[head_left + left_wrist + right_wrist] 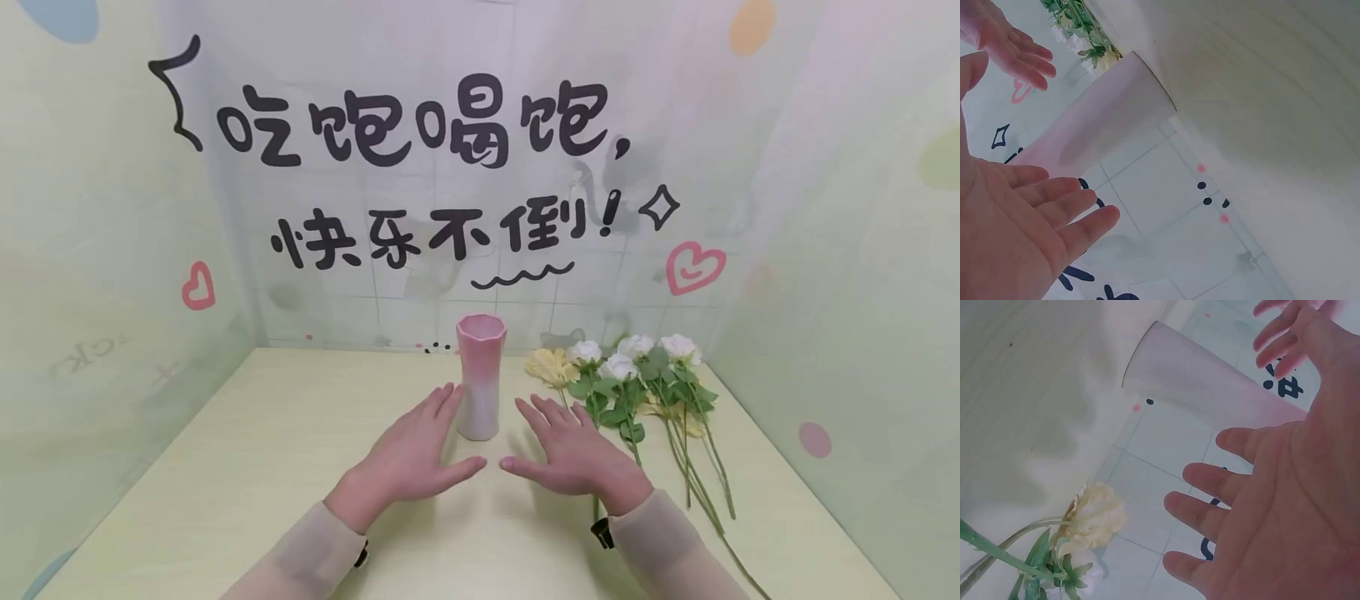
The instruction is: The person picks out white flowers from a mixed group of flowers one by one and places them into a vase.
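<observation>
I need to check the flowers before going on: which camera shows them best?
The head view: the flowers lie in full on the table, blooms and stems, right of the pink vase. The right wrist view catches only one yellow bloom and some leaves at its lower edge; the left wrist view shows a small cluster at the top.

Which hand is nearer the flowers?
Right. The right hand lies flat beside the flowers, over one stem; the left hand is across the pink vase, farther off.
</observation>
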`<control>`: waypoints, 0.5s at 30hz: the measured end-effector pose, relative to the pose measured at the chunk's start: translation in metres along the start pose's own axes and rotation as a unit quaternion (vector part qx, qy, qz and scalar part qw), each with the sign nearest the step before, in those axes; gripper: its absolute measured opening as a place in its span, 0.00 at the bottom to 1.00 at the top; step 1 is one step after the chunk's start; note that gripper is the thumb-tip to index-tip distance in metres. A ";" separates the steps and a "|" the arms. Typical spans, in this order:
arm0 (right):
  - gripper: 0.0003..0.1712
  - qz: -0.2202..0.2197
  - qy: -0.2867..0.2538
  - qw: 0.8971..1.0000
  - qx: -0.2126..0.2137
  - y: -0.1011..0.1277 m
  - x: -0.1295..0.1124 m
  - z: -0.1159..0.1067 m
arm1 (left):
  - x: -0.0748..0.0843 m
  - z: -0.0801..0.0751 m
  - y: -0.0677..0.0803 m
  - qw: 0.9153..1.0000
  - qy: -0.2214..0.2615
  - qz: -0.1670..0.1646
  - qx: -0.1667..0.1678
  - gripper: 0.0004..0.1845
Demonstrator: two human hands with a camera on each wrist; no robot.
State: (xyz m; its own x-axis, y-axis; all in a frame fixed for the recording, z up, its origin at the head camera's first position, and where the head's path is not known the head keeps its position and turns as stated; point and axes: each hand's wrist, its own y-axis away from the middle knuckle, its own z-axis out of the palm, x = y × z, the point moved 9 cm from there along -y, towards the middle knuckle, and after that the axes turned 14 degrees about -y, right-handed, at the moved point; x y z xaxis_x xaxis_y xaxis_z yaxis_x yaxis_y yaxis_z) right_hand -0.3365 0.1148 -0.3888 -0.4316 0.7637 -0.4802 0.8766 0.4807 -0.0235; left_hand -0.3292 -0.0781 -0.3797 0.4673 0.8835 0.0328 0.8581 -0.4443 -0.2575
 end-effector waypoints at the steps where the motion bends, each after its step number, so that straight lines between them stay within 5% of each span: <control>1: 0.57 0.002 -0.001 1.000 0.001 0.000 0.000 -0.001 | -0.002 0.000 -0.001 1.000 0.007 -0.005 0.001 0.58; 15: 0.58 0.031 -0.026 0.999 0.006 0.000 0.016 -0.007 | -0.023 0.009 -0.035 0.994 0.086 -0.064 0.000 0.62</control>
State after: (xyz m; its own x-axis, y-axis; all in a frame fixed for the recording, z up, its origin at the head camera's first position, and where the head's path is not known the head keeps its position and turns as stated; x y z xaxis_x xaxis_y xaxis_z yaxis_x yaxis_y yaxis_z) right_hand -0.3452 0.1294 -0.3906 -0.3643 0.7686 -0.5258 0.9044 0.4268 -0.0027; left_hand -0.3719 -0.0814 -0.3796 0.3842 0.8944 0.2290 0.9127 -0.3307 -0.2400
